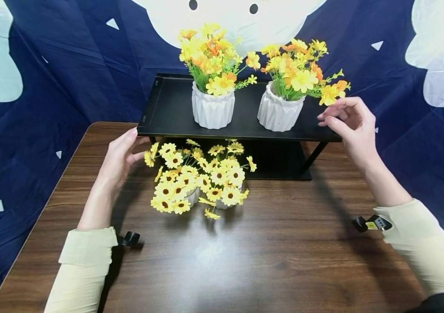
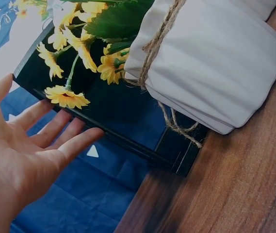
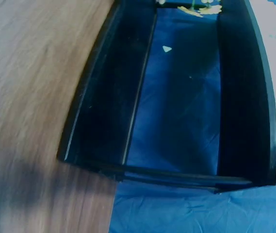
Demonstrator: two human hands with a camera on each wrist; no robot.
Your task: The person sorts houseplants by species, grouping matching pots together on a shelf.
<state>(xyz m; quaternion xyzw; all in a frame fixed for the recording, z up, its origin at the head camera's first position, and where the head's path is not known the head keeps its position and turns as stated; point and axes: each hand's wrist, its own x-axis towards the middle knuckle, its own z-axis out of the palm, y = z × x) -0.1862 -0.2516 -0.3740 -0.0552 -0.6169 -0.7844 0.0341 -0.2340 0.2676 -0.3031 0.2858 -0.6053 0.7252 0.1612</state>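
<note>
A black two-tier rack (image 1: 171, 106) stands on the wooden table. At its left end my left hand (image 1: 118, 156) has the thumb at the upper shelf's front corner; in the left wrist view the fingers (image 2: 55, 128) stretch along the side frame. My right hand (image 1: 356, 124) hovers by the upper shelf's right end, close to orange-yellow flowers, fingers loosely bent around nothing. Two white ribbed pots (image 1: 213, 106) (image 1: 280, 108) of these flowers sit on the upper shelf. In front of the rack are two pots of yellow daisies (image 1: 179, 180) (image 1: 223, 176), one white pot (image 2: 215, 63) tied with twine.
The lower shelf (image 1: 274, 161) lies close above the table (image 1: 269, 243). Behind the rack hangs a dark blue cloth (image 1: 81, 56) with white shapes. Small black devices (image 1: 130, 239) (image 1: 372, 224) are strapped at both wrists.
</note>
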